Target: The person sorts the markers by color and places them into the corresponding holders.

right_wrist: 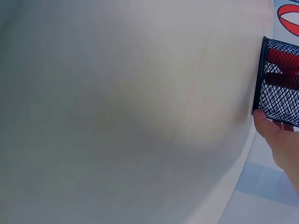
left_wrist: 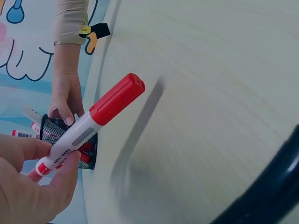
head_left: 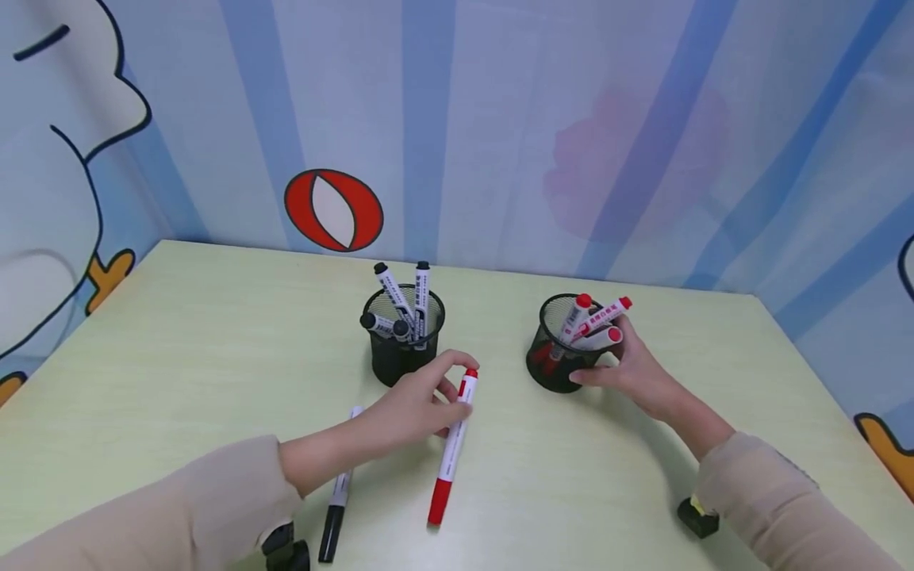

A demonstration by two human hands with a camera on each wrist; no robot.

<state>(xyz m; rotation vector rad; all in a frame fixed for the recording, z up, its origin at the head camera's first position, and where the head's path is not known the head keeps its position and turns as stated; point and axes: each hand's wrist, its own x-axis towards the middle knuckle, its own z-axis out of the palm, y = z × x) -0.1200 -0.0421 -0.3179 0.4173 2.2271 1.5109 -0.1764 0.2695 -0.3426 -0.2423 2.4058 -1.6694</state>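
My left hand point(head_left: 407, 404) pinches a red-capped white marker point(head_left: 453, 448) near its red tail end, between thumb and fingers. The marker slants with its cap toward me, and in the left wrist view its shadow falls on the table beside it. My right hand point(head_left: 639, 369) holds the side of a black mesh pen holder point(head_left: 550, 369), thumb low by its base. Red-ended markers point(head_left: 600, 317) lean inside that holder. In the right wrist view, the thumb point(right_wrist: 266, 126) lies at the holder's bottom edge. Below my left wrist a black-capped marker point(head_left: 339, 500) lies on the table, partly hidden by the arm.
A second black mesh pen holder point(head_left: 391, 361) stands just beyond my left hand, with several black-ended markers point(head_left: 421, 297) in it. The pale wooden table point(head_left: 214, 341) ends at a blue striped cartoon backdrop point(head_left: 485, 143) behind both holders.
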